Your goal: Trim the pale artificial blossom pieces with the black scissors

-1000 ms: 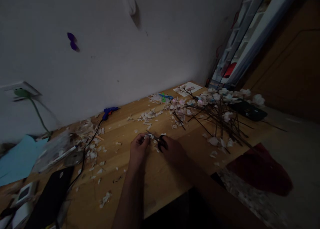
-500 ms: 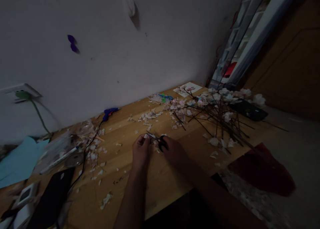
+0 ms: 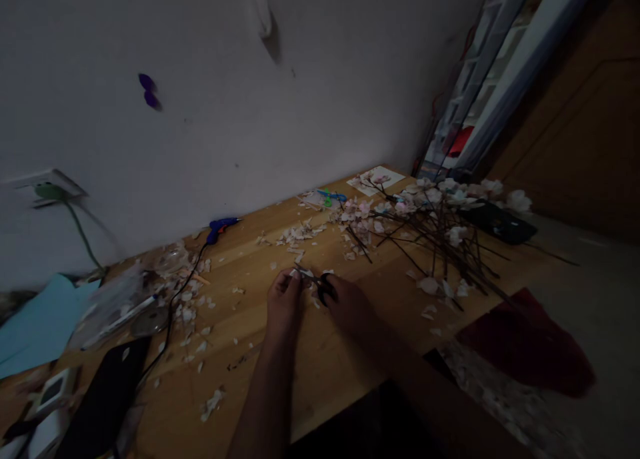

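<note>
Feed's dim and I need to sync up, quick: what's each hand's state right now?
Left hand: closed, pinching a small pale piece.
Right hand: closed, holding the black-handled scissors.

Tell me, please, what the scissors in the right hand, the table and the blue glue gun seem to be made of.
Scissors: thin grey blades, probably metal; black, dull handles, perhaps plastic.
Table: wood or wood-look board, smooth with a faint shine; pale brown streaks suggest grain.
Glue gun: probably hard plastic, by its moulded blue body; dim light hides its finish.
</note>
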A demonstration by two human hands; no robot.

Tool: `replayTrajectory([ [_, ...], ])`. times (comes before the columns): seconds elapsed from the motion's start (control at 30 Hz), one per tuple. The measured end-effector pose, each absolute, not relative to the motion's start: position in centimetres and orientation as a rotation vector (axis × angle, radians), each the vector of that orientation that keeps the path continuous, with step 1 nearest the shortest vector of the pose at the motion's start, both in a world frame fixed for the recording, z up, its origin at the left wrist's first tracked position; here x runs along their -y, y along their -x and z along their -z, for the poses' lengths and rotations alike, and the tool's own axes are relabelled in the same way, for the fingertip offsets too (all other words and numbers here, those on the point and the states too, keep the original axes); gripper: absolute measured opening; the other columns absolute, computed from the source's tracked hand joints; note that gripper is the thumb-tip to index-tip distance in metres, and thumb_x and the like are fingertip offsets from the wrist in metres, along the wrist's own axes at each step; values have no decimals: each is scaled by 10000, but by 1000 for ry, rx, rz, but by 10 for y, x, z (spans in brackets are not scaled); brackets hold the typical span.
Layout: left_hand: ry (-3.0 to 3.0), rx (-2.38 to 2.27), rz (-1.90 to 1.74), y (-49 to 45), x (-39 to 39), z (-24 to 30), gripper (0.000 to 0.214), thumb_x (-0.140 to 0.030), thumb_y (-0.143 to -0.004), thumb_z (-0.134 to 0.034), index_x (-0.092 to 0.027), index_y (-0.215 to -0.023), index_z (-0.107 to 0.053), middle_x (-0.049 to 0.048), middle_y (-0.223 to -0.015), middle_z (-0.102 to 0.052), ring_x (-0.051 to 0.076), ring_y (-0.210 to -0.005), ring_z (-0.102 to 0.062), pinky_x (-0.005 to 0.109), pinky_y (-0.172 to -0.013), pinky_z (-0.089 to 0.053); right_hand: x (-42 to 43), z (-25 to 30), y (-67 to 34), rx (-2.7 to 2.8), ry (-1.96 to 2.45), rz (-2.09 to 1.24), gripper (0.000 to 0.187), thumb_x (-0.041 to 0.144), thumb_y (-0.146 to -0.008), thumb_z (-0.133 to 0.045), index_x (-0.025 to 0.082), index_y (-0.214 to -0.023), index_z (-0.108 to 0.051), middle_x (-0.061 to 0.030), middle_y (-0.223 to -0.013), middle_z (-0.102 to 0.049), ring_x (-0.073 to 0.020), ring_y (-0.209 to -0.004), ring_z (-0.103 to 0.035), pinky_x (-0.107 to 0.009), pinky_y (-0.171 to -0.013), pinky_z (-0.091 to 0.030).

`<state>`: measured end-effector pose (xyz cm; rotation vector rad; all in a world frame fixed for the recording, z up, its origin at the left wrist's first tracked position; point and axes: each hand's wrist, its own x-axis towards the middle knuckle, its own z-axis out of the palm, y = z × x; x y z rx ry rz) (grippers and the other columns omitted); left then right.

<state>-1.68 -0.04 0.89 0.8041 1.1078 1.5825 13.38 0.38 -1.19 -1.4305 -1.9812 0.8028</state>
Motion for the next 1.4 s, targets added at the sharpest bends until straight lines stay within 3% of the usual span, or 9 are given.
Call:
replayTrajectory([
  [0.4,-1106,-1315,-1535,31,1,-19,216,-373,-725,-765,-167,-743,-704,16,-670,-631,136,-666,-567,234,-674,-440,-4,13,-134,1996,1438,-801,121,234,-868,-556,220,-983,-590,-35,-891,-667,-175,-792,-593,-246,-668,-330],
  [0.63,-864,-1169,-1574,24,0,-9,240,-388,-727,-768,-176,-823,-709,18,-771,-674,133,-725,-614,261,-757,-491,-3,9,-135,1989,1414,-833,108,219,-881,-524,215,-976,-576,-34,-885,-662,-171,-791,-597,-244,-669,-333],
  [0.87,-962,-1254,-1568,26,0,-15,241,-393,-697,-776,-168,-743,-701,10,-679,-644,127,-667,-588,246,-703,-476,-3,12,-134,1997,1426,-803,94,236,-875,-541,216,-963,-570,-31,-872,-660,-169,-770,-587,-243,-648,-318],
  [1.17,-1215,-1415,-1427,35,3,-27,209,-370,-746,-689,-161,-746,-692,9,-671,-627,136,-665,-558,239,-659,-448,-1,4,-135,2032,1434,-786,108,223,-869,-542,208,-966,-586,-35,-886,-661,-167,-784,-584,-245,-660,-312],
  [1.4,-1361,-1484,-1323,42,4,-33,214,-358,-787,-623,-163,-821,-703,20,-721,-645,148,-710,-579,254,-710,-458,0,3,-135,2039,1406,-820,99,232,-886,-524,219,-971,-574,-21,-887,-663,-158,-777,-590,-242,-652,-313],
])
